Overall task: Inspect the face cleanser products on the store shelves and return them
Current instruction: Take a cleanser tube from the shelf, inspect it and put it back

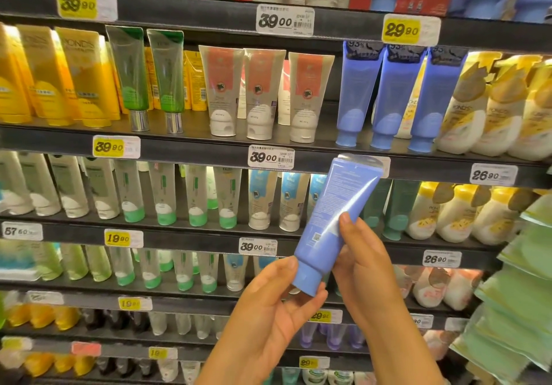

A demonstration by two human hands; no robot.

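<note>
A blue cleanser tube (334, 220) is up in front of the shelves, cap end down, crimped end tilted up and to the right, its back panel of fine print turned to the camera. The left hand (268, 304) pinches the blue cap, thumb on the near side and fingers curled beneath it. The right hand (363, 262) wraps the tube's lower body from behind, thumb pressed flat on the printed face. The tube hangs in the air, clear of every shelf, just below the white 39.00 price tag (271, 157) on the shelf edge (191, 149).

Above and to the right, three matching blue tubes (394, 94) stand cap-down in a row on the upper shelf, beneath a yellow 29.90 tag (401, 29). To their left stand grey tubes with salmon panels (260, 91), then green tubes with silver caps (149, 76), then yellow Pond's tubes (59, 73). Cream and yellow Pond's bottles (493, 106) fill the right end. Pale green packets (513, 295) hang at the far right.
</note>
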